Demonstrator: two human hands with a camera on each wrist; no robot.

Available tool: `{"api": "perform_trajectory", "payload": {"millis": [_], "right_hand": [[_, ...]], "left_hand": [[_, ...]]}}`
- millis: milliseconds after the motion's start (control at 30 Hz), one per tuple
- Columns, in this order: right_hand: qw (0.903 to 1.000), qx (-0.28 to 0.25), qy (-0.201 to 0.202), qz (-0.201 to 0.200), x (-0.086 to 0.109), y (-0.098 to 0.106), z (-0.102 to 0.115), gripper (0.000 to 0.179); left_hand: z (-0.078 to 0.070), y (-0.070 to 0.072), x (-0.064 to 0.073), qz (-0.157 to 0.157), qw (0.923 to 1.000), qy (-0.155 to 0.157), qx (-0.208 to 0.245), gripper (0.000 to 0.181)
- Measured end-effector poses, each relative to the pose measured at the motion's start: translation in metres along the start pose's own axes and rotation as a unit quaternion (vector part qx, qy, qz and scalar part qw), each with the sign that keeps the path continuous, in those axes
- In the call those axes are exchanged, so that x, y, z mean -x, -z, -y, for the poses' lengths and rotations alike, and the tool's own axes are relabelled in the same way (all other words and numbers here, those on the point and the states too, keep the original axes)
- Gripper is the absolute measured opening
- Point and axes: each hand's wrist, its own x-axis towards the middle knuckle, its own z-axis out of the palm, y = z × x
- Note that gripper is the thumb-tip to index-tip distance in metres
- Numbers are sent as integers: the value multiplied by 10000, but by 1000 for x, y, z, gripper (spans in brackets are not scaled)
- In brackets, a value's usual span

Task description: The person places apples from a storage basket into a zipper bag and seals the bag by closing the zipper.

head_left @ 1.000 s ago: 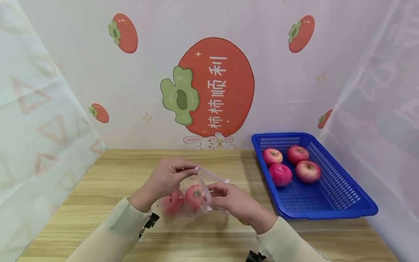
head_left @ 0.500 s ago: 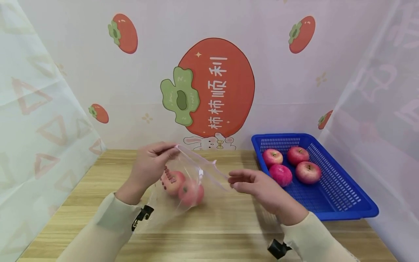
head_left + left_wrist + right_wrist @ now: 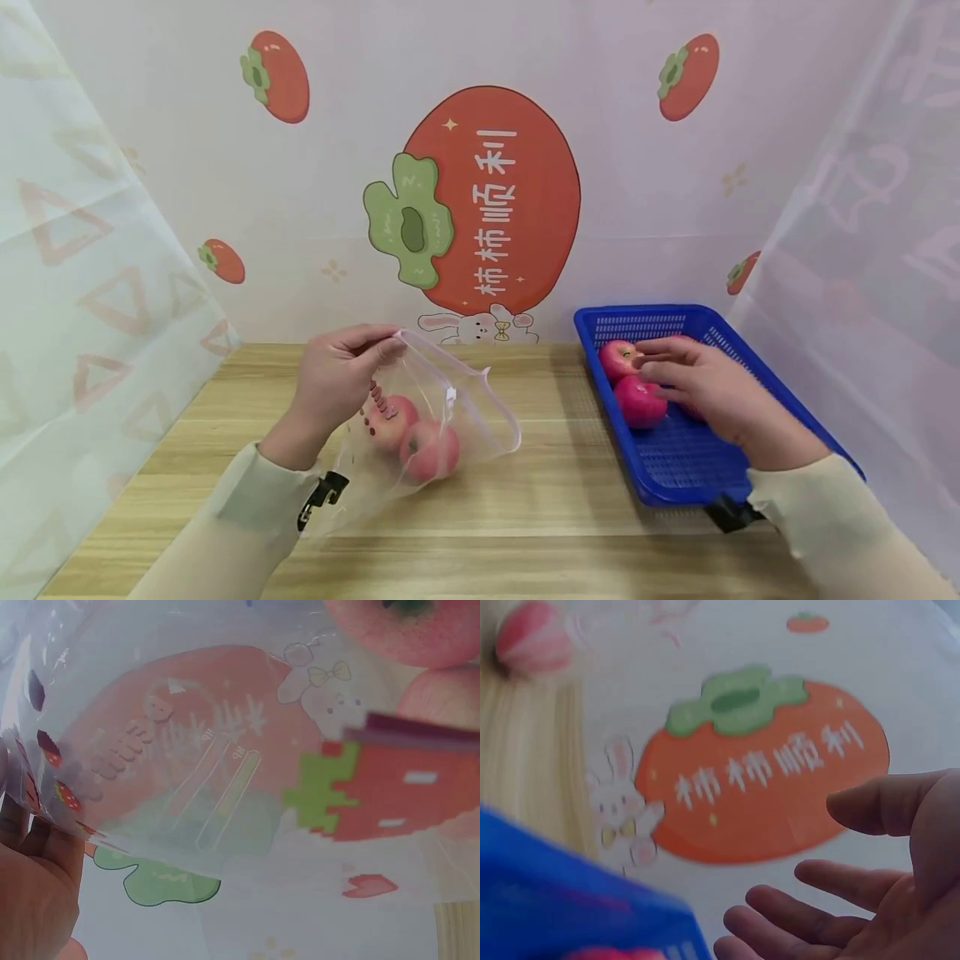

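My left hand [image 3: 333, 383] pinches the top corner of a clear zip bag [image 3: 480, 417] with a pink-edged mouth and a white slider. Two red apples [image 3: 431, 450] lie inside it. In the left wrist view the bag's printed film [image 3: 225, 787], with a strawberry pattern, spreads away from the fingers. My right hand [image 3: 708, 392] is over the blue basket [image 3: 652, 492], its fingers extended and apart, overlapping the red apples there. A dark pink apple [image 3: 640, 402] lies just below its fingertips. The right wrist view shows this hand [image 3: 840, 900] holding nothing.
The basket stands at the right of the wooden table [image 3: 525, 550]. One apple [image 3: 619, 360] sits at its back left; others are partly hidden by my right hand. A printed cloth backdrop [image 3: 630, 208] rises behind the table.
My right hand has let go of the bag's mouth and moved right, over the basket. The left hand has moved left and up, still holding the bag's corner.
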Motion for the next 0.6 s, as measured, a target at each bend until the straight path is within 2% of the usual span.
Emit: {"api": "perform_trajectory", "payload": {"millis": [133,233,333,400,467,600], "right_hand": [[9971,178,-741,-6,-6,24,-8,63],[9937,329,-1057,161,-14,33,-18,64],[9872,1155,-1042,340,-24,35,-29,65],[9772,1853,-912,500,-31,34,-35,62],[9686,2191,-966,674,-36,31,-39,58],[9650,1883,-1516,1011,-44,24,-43,55]], "left_hand": [[0,-3,1,40,10000,4,80,16],[0,-4,2,63,9999,5,93,16],[0,-4,3,84,9999,28,73,15],[0,-4,4,105,9999,28,72,16],[0,-4,4,104,9999,31,33,15],[-1,-5,4,132,9999,49,78,16]]}}
